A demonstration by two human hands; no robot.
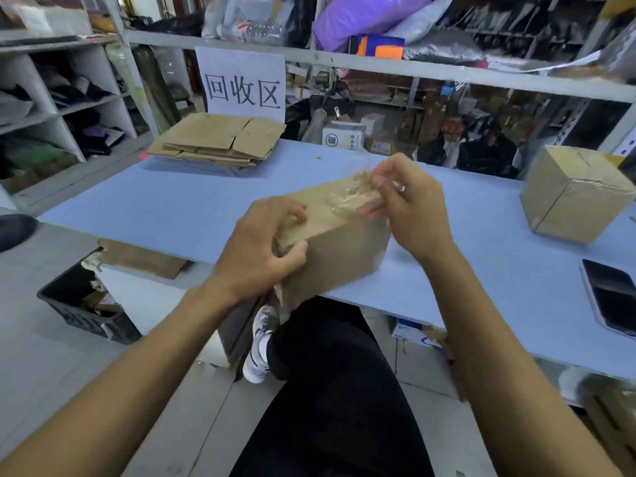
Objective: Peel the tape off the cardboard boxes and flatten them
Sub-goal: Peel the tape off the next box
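Gripping the cardboard box at centre, your left hand clamps its near end; your right hand pinches clear tape on top. Flattened stack at 11 o'clock, taped box at 2.

Blue table bears flattened cardboard, sealed box, phone.
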